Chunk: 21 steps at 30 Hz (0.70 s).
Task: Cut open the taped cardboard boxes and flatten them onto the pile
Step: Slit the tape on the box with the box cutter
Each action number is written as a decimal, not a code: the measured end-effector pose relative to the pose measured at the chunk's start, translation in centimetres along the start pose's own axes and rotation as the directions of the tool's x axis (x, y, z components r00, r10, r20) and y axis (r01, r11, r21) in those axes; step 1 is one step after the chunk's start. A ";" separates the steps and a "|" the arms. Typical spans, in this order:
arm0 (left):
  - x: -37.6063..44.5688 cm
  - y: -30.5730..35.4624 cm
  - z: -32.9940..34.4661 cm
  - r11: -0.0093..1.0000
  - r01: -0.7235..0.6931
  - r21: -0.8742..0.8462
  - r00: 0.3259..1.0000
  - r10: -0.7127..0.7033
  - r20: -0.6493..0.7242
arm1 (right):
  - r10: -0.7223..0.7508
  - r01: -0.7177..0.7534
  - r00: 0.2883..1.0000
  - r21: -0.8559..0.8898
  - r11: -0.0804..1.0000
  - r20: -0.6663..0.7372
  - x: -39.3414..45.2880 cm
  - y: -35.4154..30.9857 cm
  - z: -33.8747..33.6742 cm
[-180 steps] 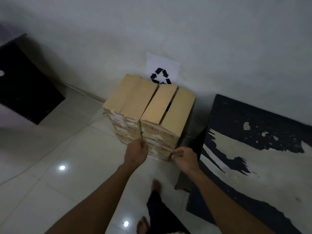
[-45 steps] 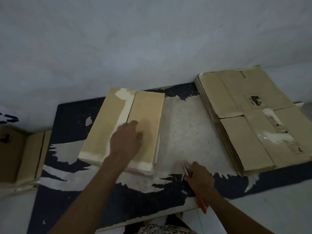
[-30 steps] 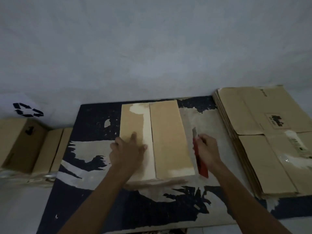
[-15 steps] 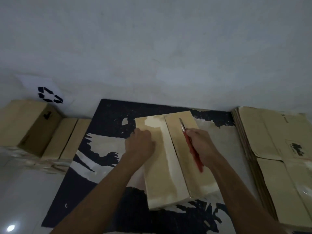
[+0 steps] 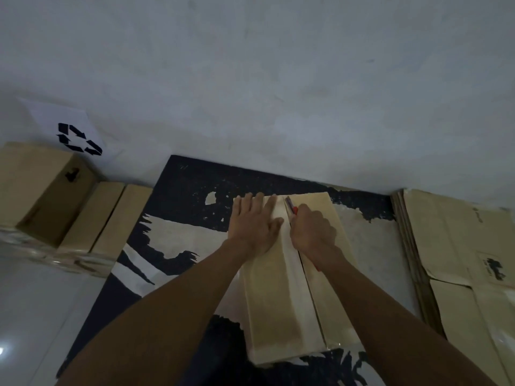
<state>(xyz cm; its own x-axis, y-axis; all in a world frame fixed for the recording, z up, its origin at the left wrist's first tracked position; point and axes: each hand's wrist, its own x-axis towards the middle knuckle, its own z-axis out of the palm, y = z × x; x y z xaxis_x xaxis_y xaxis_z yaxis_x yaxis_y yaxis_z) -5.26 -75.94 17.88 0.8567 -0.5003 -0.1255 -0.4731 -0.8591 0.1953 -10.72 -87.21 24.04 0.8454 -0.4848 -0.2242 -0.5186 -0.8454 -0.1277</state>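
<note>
A taped cardboard box (image 5: 281,302) lies lengthwise on a worn black mat (image 5: 189,190), its clear-taped centre seam pointing away from me. My left hand (image 5: 255,224) lies flat on the box's left flap near the far end, fingers straight. My right hand (image 5: 312,232) grips a red box cutter (image 5: 291,208), whose blade sits on the seam at the box's far end. A pile of flattened boxes (image 5: 459,260) lies to the right of the mat.
More taped boxes (image 5: 83,213) stand stacked at the left by the wall, under a paper recycling sign (image 5: 75,135). A grey wall (image 5: 278,93) runs just behind the mat. Glossy white floor tiles (image 5: 33,316) lie at the lower left.
My right hand has carried the cutter from over the right flap up onto the seam's far end. My left hand has opened flat and slid toward the far end of the left flap.
</note>
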 end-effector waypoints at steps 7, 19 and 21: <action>-0.1 -0.1 0.2 1.000 -0.008 0.007 1.000 0.008 -0.020 | -0.007 0.007 1.000 -0.056 0.998 0.000 0.9 -0.8 0.4; 0.0 -0.2 0.4 1.000 -0.002 -0.017 1.000 0.002 -0.028 | -0.068 0.080 0.996 -0.198 0.977 0.064 1.2 -3.3 -1.9; 0.0 -0.1 0.4 1.000 0.004 -0.024 1.000 -0.004 -0.029 | -0.053 0.076 0.993 -0.234 0.969 0.104 0.6 -3.0 -2.4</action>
<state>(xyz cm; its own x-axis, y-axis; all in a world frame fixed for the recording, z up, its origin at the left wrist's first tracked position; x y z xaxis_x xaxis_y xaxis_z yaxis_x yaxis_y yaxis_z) -5.27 -75.87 17.45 0.8644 -0.4932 -0.0977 -0.4649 -0.8580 0.2182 -8.41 -85.51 26.59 0.8537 -0.4137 -0.3163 -0.4089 -0.9086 0.0849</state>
